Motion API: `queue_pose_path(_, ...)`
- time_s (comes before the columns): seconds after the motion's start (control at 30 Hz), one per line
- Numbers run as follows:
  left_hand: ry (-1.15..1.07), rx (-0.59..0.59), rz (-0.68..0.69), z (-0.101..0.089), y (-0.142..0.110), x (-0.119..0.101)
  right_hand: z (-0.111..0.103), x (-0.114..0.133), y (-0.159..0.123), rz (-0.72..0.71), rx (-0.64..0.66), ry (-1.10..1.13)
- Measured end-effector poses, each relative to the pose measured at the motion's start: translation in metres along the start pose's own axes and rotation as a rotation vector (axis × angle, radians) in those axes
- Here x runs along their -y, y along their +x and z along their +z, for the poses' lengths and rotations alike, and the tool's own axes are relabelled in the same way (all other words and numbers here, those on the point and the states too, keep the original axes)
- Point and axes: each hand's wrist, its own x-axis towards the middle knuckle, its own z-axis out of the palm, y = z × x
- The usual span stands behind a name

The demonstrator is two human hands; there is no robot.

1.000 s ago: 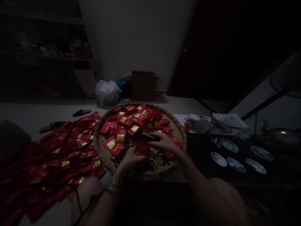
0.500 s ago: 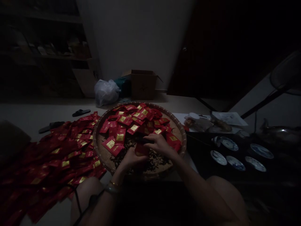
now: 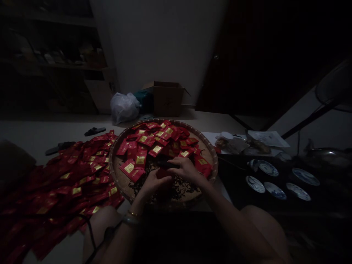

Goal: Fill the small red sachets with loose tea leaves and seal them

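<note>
A round woven bamboo tray stands in front of me, with red packets bearing gold labels heaped on its far half. Loose dark dried leaves, which look like tea, lie on the near half. My left hand is closed on a dim red packet above the leaves; its lower part is lost in shadow. My right hand is closed on a slim dark tool, which points left over the packet's top. The tool's exact kind is too dark to make out.
Many more red packets are piled on the floor at left, near dark slippers. Beyond the tray are a white plastic bag and an open cardboard box. At right, a dark table holds blue-and-white dishes.
The red packet in my left hand has tipped or lowered and now shows less of its red face. My hands have barely moved.
</note>
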Motion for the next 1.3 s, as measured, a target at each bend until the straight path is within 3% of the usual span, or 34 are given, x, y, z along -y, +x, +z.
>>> queue_pose_path(0.23, -0.064, -0.140, 0.023, -0.004, 0.003, -0.001, 0.009, 0.000, 0.002, 0.034, 0.069, 0.035)
queue_pose_path(0.43, -0.022, -0.141, 0.025, -0.009, 0.001, -0.007, 0.011, -0.008, -0.009, 0.061, 0.000, 0.194)
queue_pose_path(0.6, -0.028, -0.145, 0.047, -0.010, 0.004, -0.005, 0.007, -0.029, -0.021, 0.208, -0.066, 0.319)
queue_pose_path(0.73, -0.064, -0.177, 0.076, -0.013, 0.002, -0.005, 0.002, -0.063, -0.032, 0.277, -0.073, 0.109)
queue_pose_path(0.87, -0.089, -0.204, 0.103, -0.016, 0.001, -0.006, 0.005, -0.085, -0.039, 0.342, 0.103, -0.295)
queue_pose_path(0.97, -0.064, -0.235, 0.137, -0.015, 0.001, -0.007, 0.013, -0.072, -0.032, 0.280, 0.024, -0.281)
queue_pose_path(1.03, -0.043, -0.242, 0.159, -0.013, 0.001, -0.008, 0.021, -0.050, -0.022, 0.182, -0.106, -0.040)
queue_pose_path(1.13, -0.053, -0.278, 0.157, -0.012, 0.002, -0.007, 0.034, -0.015, -0.007, 0.089, -0.167, 0.306)
queue_pose_path(1.3, 0.003, -0.304, 0.179, -0.015, 0.001, -0.003, 0.041, 0.008, 0.002, 0.123, -0.229, 0.343)
